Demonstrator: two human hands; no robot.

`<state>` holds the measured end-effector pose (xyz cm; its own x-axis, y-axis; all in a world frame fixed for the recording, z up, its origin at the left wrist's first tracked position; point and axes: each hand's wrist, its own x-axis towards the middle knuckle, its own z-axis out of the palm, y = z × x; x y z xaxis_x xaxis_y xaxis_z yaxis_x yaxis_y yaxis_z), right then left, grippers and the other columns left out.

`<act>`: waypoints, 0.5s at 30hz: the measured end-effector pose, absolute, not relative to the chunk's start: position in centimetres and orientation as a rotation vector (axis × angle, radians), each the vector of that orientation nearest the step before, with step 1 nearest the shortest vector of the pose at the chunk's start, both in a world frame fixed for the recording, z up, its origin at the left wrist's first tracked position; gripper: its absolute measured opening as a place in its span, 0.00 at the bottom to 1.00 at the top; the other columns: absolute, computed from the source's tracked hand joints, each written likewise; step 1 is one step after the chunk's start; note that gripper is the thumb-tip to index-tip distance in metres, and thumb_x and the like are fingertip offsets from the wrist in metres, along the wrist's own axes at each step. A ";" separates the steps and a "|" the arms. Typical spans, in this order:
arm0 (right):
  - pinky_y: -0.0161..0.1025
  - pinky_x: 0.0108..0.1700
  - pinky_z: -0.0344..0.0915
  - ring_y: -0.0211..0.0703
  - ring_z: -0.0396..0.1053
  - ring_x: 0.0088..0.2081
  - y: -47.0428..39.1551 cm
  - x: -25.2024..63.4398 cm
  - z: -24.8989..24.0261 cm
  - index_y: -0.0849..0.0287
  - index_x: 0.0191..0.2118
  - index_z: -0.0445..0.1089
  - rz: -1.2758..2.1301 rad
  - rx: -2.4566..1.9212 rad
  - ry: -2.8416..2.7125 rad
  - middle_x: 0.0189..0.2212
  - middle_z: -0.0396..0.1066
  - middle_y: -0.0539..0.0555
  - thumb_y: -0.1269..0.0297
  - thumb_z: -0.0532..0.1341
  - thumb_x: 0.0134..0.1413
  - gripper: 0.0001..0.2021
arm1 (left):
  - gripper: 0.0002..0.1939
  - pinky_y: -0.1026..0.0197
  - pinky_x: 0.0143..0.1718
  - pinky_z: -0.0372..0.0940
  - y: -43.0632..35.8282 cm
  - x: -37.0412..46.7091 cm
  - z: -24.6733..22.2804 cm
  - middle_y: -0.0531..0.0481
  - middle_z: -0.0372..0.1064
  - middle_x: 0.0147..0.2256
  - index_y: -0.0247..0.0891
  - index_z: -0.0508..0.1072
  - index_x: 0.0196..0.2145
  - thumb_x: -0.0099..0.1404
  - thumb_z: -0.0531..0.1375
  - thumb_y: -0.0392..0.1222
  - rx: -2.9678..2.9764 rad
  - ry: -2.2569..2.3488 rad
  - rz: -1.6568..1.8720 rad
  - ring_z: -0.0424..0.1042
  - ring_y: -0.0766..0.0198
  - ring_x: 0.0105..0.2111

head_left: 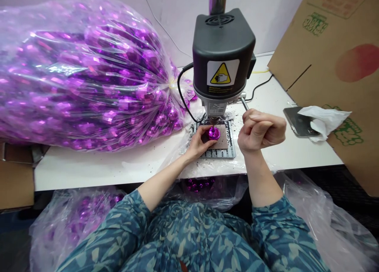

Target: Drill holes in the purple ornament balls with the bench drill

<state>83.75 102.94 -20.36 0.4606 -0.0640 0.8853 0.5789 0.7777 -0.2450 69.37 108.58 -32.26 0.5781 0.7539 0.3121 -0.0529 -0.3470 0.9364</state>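
Under the chuck of a bench drill press [224, 43], my left hand [199, 143] grips a shiny purple faceted ball [214, 133] between thumb and fingers. The ball rests on a brownish square board [222, 143] atop the drill's metal base [231, 151]. The drill's tip meets or sits just over the top of the ball; which, I cannot tell. To the right, my right hand [260, 130] is closed around the end of the drill's feed lever [244, 103]. Dark shavings lie scattered around the base.
A large clear bag of purple balls [97, 78] fills the left of the table [97, 171]. On the right lie a phone [299, 122] and a crumpled tissue [324, 118], beside a tall cardboard box [340, 47]. More plastic bags [79, 216] hang below the front edge.
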 end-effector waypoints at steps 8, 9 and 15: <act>0.29 0.19 0.47 0.23 0.51 0.15 102.7 82.8 -14.6 0.57 0.33 0.69 -0.247 -0.717 -0.920 0.16 0.51 0.43 0.54 0.57 0.67 0.14 | 0.27 0.47 0.58 0.69 108.7 69.5 -32.6 0.40 0.73 0.54 0.40 0.68 0.55 0.62 0.72 0.45 1.824 0.626 0.969 0.74 0.51 0.55; 0.29 0.18 0.45 0.23 0.51 0.14 102.9 82.8 -13.6 0.58 0.31 0.69 -0.212 -0.746 -0.909 0.16 0.51 0.42 0.52 0.58 0.66 0.16 | 0.26 0.47 0.57 0.70 108.6 69.3 -32.4 0.41 0.73 0.53 0.40 0.68 0.54 0.62 0.72 0.45 1.853 0.652 1.006 0.75 0.52 0.53; 0.33 0.18 0.45 0.25 0.51 0.14 103.5 83.4 -11.6 0.59 0.29 0.69 -0.139 -0.820 -0.921 0.14 0.52 0.42 0.46 0.61 0.59 0.20 | 0.19 0.46 0.50 0.73 103.4 63.7 -29.9 0.42 0.71 0.50 0.41 0.69 0.53 0.65 0.65 0.42 2.267 0.419 1.089 0.73 0.51 0.51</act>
<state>83.44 103.46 -11.57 0.6188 0.2258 0.7524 0.4373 0.6966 -0.5688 63.70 103.43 -29.91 0.6168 0.5059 0.6030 0.0293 -0.7803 0.6248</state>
